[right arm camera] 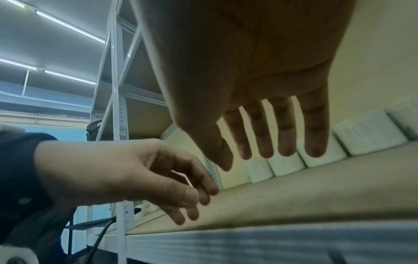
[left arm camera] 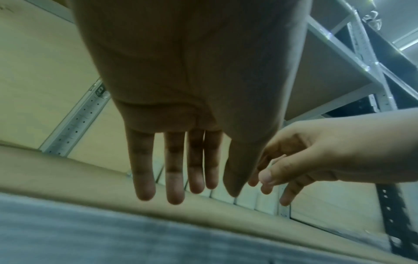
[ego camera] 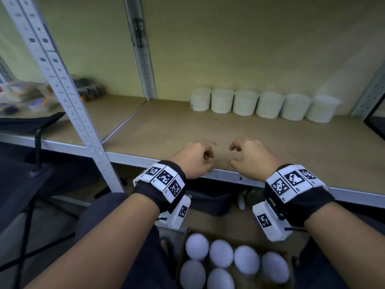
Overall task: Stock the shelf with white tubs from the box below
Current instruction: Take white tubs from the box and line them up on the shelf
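Note:
Several white tubs point(ego camera: 245, 103) stand in a row along the back right of the wooden shelf point(ego camera: 229, 130); the right wrist view shows them too point(right arm camera: 371, 132). Below the shelf, an open cardboard box point(ego camera: 188, 232) holds several more white tubs point(ego camera: 220, 253), lids up. My left hand point(ego camera: 205, 157) and right hand point(ego camera: 236, 155) hover side by side over the shelf's front edge, a small gap between them. Both are empty, fingers loosely curled. In the wrist views the left hand's fingers point(left arm camera: 174, 178) and the right hand's fingers point(right arm camera: 271, 135) hang relaxed, touching nothing.
A perforated metal upright point(ego camera: 62, 80) slants down at the left and another post point(ego camera: 143, 59) stands at the back. Mixed packets point(ego camera: 27, 94) clutter the neighbouring shelf bay. A dark bin point(ego camera: 208, 199) sits under the shelf, behind the box. Bare board lies in front of the tub row.

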Available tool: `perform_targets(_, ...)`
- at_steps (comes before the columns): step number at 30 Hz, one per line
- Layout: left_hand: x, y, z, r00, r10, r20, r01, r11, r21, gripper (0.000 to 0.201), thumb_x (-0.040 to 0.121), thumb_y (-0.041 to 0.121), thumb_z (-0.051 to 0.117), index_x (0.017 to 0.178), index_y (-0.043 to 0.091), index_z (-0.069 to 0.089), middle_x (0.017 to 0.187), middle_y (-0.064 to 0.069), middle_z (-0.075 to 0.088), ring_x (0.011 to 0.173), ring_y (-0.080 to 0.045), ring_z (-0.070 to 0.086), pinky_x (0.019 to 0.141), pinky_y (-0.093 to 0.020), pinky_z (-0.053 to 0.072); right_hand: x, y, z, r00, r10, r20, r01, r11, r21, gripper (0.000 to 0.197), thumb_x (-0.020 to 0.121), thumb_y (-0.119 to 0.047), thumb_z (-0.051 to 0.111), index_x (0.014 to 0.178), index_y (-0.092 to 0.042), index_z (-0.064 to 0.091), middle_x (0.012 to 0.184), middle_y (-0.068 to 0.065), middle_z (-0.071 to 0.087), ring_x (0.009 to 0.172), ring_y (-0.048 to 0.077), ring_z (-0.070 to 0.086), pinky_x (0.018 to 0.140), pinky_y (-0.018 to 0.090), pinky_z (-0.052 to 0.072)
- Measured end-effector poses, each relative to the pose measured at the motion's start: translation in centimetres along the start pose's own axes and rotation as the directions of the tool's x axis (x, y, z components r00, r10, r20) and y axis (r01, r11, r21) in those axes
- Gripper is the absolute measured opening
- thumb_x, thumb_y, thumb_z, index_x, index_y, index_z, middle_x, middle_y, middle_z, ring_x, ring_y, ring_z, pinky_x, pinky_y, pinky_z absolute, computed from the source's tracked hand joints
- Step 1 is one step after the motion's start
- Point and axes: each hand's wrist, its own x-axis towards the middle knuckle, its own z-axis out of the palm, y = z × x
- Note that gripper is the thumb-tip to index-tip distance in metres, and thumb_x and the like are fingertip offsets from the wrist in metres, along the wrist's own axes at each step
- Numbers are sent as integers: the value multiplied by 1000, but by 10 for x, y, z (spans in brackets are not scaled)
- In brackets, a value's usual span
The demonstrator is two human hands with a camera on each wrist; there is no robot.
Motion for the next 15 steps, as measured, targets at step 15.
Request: perform_targets(15, -36, -43, 152, 836, -214, 505, 183, 977, 111, 39, 75, 30, 73, 111, 18, 63, 102, 1, 59, 98, -22, 60, 82, -28, 48, -58, 37, 145, 869, 186, 459, -186, 982, -45, 29, 81, -27, 60, 107, -16, 63, 113, 7, 63, 103, 29, 62, 85, 36, 54)
